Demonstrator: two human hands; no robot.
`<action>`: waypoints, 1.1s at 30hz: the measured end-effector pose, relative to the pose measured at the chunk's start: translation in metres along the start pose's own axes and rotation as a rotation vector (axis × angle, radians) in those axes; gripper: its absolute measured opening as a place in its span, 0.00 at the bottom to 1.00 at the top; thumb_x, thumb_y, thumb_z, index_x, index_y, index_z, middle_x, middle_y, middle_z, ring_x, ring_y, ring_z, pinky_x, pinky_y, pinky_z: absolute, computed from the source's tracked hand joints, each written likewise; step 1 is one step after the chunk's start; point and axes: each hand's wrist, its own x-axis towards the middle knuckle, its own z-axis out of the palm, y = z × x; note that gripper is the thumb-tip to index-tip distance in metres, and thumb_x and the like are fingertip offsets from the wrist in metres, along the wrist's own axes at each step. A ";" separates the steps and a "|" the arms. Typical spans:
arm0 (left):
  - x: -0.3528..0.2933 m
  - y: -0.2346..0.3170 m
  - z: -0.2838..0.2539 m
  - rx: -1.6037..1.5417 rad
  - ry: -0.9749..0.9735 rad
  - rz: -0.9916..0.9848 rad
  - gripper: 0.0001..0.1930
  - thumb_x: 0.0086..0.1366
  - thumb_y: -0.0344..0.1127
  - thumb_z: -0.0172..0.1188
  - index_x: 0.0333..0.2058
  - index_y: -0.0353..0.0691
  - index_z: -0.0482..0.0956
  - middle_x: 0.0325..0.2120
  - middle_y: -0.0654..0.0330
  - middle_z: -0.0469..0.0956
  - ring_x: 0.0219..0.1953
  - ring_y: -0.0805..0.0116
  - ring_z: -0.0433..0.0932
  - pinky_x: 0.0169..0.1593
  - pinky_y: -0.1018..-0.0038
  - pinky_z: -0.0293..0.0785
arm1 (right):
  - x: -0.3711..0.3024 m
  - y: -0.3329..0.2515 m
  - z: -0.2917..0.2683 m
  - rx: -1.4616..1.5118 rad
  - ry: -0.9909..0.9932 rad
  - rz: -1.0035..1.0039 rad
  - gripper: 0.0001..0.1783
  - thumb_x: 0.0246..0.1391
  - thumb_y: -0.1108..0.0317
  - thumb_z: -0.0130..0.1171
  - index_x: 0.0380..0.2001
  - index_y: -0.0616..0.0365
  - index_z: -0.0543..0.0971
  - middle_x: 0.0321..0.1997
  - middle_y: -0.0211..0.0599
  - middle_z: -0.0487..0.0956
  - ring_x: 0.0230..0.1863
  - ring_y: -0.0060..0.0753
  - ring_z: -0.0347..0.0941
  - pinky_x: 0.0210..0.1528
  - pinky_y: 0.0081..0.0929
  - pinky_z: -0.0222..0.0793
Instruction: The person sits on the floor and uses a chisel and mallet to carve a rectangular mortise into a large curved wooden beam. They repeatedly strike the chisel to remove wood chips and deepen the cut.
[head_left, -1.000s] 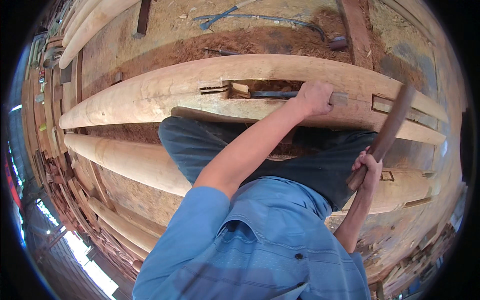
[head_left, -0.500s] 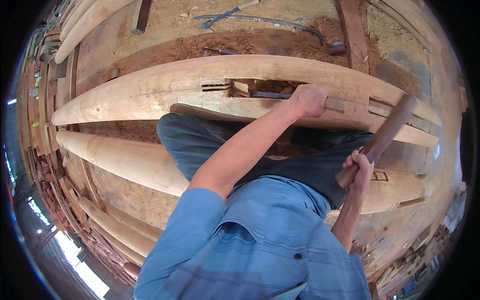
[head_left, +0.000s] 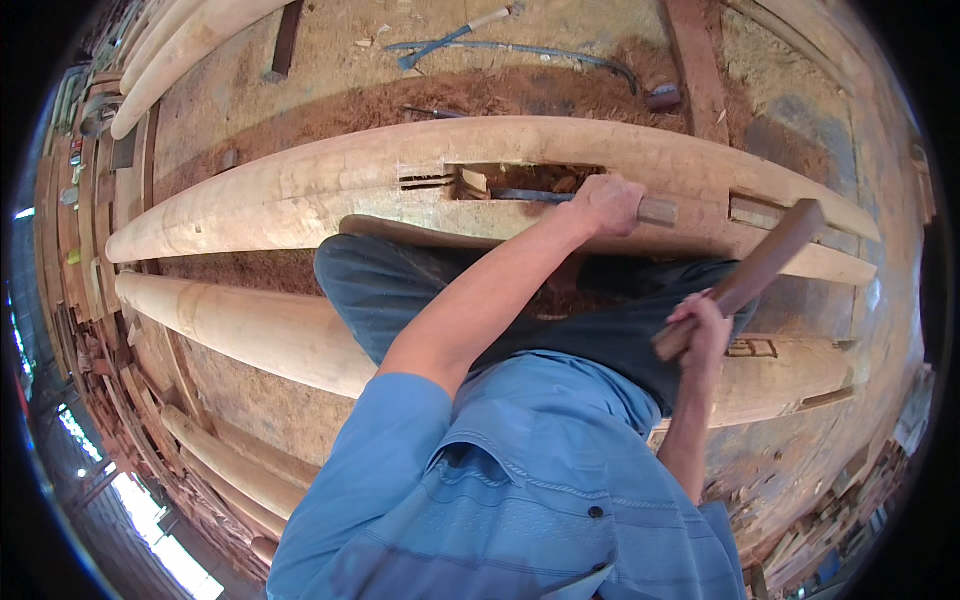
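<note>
My left hand [head_left: 606, 205] is closed round the handle of a chisel [head_left: 530, 195], whose dark blade lies in a long slot cut into a thick wooden log [head_left: 300, 190]. The wooden end of the handle sticks out to the right of my fist. A loose chip of wood [head_left: 474, 182] shows at the slot's left end; the blade's tip is hard to make out near it. Off to the right, my right hand [head_left: 703, 328] grips a brown wooden mallet [head_left: 765, 265], tilted up and apart from the chisel handle.
A second log [head_left: 240, 315] runs beneath my legs. Beyond the worked log lie an axe-like tool [head_left: 450, 42], a curved dark bar [head_left: 560, 52] and a dark rod [head_left: 432, 112] among shavings. A reddish beam [head_left: 697, 70] crosses the ground; stacked timber [head_left: 90, 370] lies left.
The mallet has swung slightly left and downward in my right hand. My left hand and the chisel have shifted slightly left. The view has tilted a little.
</note>
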 end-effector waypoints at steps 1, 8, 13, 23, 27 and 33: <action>0.003 -0.002 -0.006 0.064 -0.042 -0.003 0.13 0.51 0.35 0.64 0.37 0.39 0.82 0.29 0.43 0.83 0.38 0.45 0.84 0.44 0.53 0.80 | 0.004 0.007 0.005 -0.081 -0.051 0.011 0.20 0.40 0.72 0.60 0.39 0.62 0.69 0.23 0.35 0.72 0.20 0.28 0.72 0.24 0.26 0.72; -0.063 -0.022 -0.114 -0.373 -0.154 -0.182 0.15 0.56 0.43 0.66 0.39 0.40 0.82 0.30 0.51 0.85 0.32 0.58 0.85 0.39 0.63 0.82 | -0.017 -0.013 0.044 -0.252 -0.354 0.121 0.20 0.39 0.75 0.62 0.39 0.60 0.69 0.23 0.33 0.73 0.18 0.25 0.71 0.21 0.26 0.71; -0.133 -0.085 -0.200 -0.654 0.821 -0.217 0.10 0.63 0.36 0.69 0.34 0.42 0.75 0.21 0.63 0.78 0.22 0.74 0.78 0.27 0.76 0.76 | -0.015 -0.005 0.043 -0.187 -0.403 0.165 0.20 0.39 0.75 0.62 0.38 0.60 0.69 0.22 0.32 0.73 0.18 0.25 0.71 0.21 0.25 0.71; -0.090 0.134 -0.117 -0.505 0.451 0.214 0.17 0.50 0.33 0.75 0.37 0.40 0.80 0.29 0.57 0.82 0.33 0.66 0.84 0.39 0.68 0.80 | -0.019 -0.023 0.008 0.049 -0.388 -0.063 0.24 0.36 0.74 0.64 0.41 0.63 0.72 0.26 0.31 0.75 0.27 0.25 0.74 0.31 0.25 0.73; -0.058 0.186 -0.083 -0.962 0.505 0.334 0.17 0.58 0.38 0.74 0.39 0.37 0.77 0.28 0.57 0.82 0.32 0.68 0.83 0.38 0.69 0.78 | -0.004 -0.026 -0.015 0.009 -0.541 -0.112 0.32 0.33 0.73 0.67 0.49 0.65 0.76 0.41 0.32 0.79 0.39 0.23 0.76 0.41 0.25 0.73; -0.038 0.174 -0.119 -1.191 0.621 0.096 0.20 0.62 0.45 0.71 0.39 0.34 0.74 0.29 0.60 0.80 0.32 0.74 0.78 0.33 0.72 0.75 | -0.016 -0.066 0.008 0.298 -0.600 -0.144 0.44 0.21 0.66 0.68 0.51 0.70 0.73 0.34 0.36 0.76 0.34 0.34 0.75 0.43 0.31 0.71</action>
